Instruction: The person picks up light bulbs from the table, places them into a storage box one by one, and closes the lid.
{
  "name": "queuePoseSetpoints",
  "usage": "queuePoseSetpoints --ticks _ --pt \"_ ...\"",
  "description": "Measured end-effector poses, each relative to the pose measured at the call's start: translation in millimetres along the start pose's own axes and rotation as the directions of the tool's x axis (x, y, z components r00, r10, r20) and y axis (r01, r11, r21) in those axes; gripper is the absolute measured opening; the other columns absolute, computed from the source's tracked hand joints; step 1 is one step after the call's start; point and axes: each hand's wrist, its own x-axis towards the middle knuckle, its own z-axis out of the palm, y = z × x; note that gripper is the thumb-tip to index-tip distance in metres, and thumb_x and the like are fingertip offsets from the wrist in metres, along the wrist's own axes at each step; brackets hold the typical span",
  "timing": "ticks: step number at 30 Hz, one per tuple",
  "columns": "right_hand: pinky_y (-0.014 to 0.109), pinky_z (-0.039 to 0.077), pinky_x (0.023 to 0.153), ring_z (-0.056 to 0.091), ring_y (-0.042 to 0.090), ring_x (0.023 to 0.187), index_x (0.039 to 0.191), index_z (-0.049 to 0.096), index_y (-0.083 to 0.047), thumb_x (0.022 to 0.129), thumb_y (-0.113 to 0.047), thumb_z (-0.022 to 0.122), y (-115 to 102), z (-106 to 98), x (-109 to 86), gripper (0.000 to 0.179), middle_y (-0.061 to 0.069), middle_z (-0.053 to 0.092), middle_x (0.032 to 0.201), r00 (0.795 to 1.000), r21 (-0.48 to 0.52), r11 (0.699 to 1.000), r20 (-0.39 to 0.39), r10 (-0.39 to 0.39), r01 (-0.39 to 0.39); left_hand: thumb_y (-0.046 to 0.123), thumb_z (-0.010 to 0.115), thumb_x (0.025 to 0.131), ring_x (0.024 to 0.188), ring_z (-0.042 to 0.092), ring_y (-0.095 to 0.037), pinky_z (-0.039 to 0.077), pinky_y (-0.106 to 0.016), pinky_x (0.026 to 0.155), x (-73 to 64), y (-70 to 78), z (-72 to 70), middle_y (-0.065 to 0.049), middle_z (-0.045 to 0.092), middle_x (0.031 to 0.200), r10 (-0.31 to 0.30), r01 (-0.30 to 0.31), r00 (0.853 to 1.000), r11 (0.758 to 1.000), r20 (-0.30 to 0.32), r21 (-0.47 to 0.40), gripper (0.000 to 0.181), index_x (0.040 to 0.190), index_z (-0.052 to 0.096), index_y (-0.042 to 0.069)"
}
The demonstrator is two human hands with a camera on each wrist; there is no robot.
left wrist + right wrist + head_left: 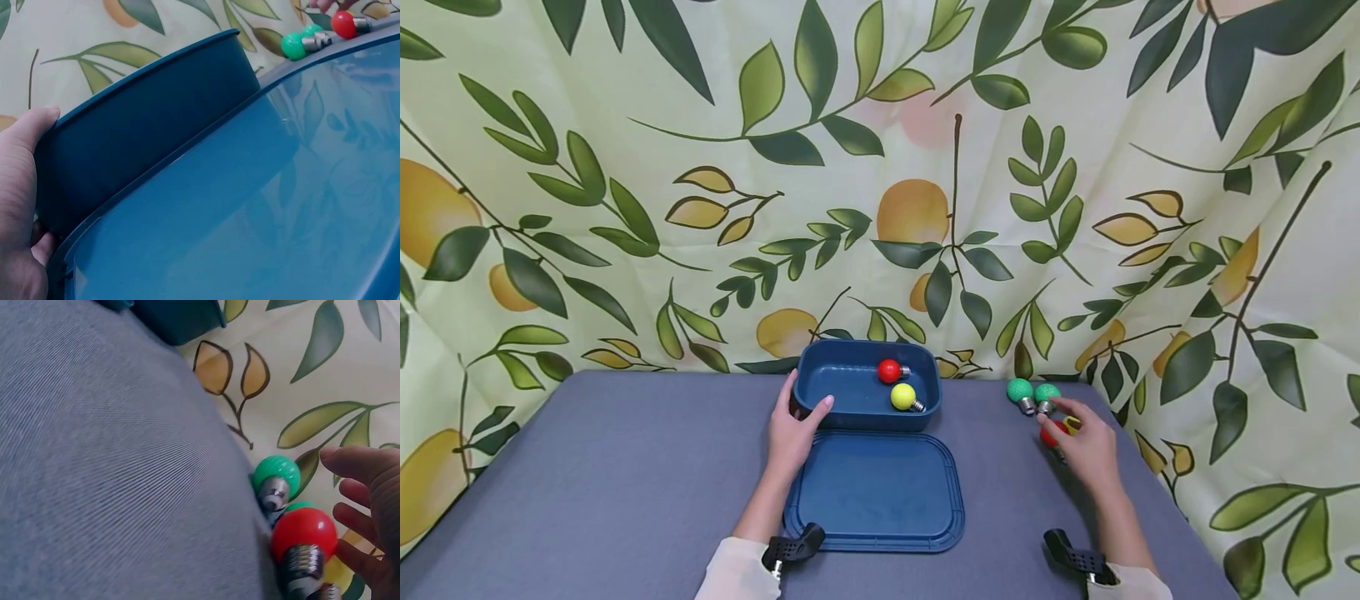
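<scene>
My left hand holds the near left corner of a blue plastic box, its thumb up at the rim in the left wrist view. Inside the box lie a red light bulb and a yellow light bulb. At the right, my right hand hovers over a small group of bulbs with its fingers apart and nothing between them. Nearest to its fingers is another red bulb. A second yellow bulb is partly hidden beside it. Two green bulbs lie just beyond.
A flat blue lid lies directly in front of the box. Grey cloth covers the table. Behind and to the right hangs a leaf-patterned curtain, close to the bulbs at the table's right edge.
</scene>
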Motion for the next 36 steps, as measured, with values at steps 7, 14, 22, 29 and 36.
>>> queuePoseSetpoints --ticks 7,14,22,29,36 --pt "0.013 0.041 0.076 0.068 0.037 0.109 0.12 0.072 -0.006 0.086 -0.02 0.081 10 13 -0.6 0.038 0.021 0.074 0.116 1.0 0.018 1.0 0.012 0.022 -0.022 0.034 0.075 0.092 0.152 0.034 -0.032 0.034 -0.051 0.122 0.7 -1.3 -0.8 -0.013 0.031 0.166 -0.002 0.002 1.0 1.0 -0.007 0.011 0.086 0.161 0.027 0.018" --pt "0.008 0.039 0.077 0.067 0.036 0.106 0.12 0.071 -0.002 0.084 -0.015 0.081 11 26 -3.5 0.039 0.021 0.074 0.113 0.999 0.031 0.999 0.044 -0.015 0.014 0.035 0.076 0.091 0.151 0.035 -0.031 0.035 -0.049 0.122 0.9 0.0 -1.1 -0.012 0.032 0.165 -0.012 0.012 1.0 1.0 -0.011 0.009 0.086 0.161 0.027 0.019" --pt "0.029 0.05 0.082 0.064 0.034 0.107 0.123 0.07 -0.005 0.084 -0.015 0.081 6 36 -3.8 0.042 0.022 0.07 0.122 0.993 0.082 0.997 0.115 0.006 -0.016 0.033 0.076 0.092 0.152 0.034 -0.028 0.034 -0.048 0.123 1.8 -0.9 -1.9 -0.01 0.031 0.166 -0.006 0.006 1.0 1.0 -0.013 0.004 0.086 0.161 0.027 0.019" --pt "0.008 0.044 0.079 0.059 0.003 0.098 0.126 0.068 -0.006 0.082 -0.017 0.085 8 36 -9.2 0.049 0.019 0.072 0.119 0.988 0.169 0.986 0.152 -0.009 -0.017 0.034 0.075 0.092 0.153 0.033 -0.029 0.033 -0.049 0.123 1.0 -0.4 -1.4 -0.01 0.03 0.166 -0.009 0.009 1.0 1.0 -0.005 0.0 0.086 0.161 0.026 0.019" --pt "0.004 0.046 0.075 0.054 -0.014 0.087 0.129 0.065 -0.001 0.08 -0.02 0.087 16 25 -14.2 0.057 0.023 0.07 0.119 0.987 0.257 0.966 0.161 -0.013 -0.029 0.034 0.075 0.092 0.153 0.033 -0.03 0.034 -0.05 0.123 0.7 -0.8 0.6 -0.011 0.031 0.166 -0.007 0.007 1.0 1.0 -0.004 -0.001 0.086 0.161 0.027 0.018"
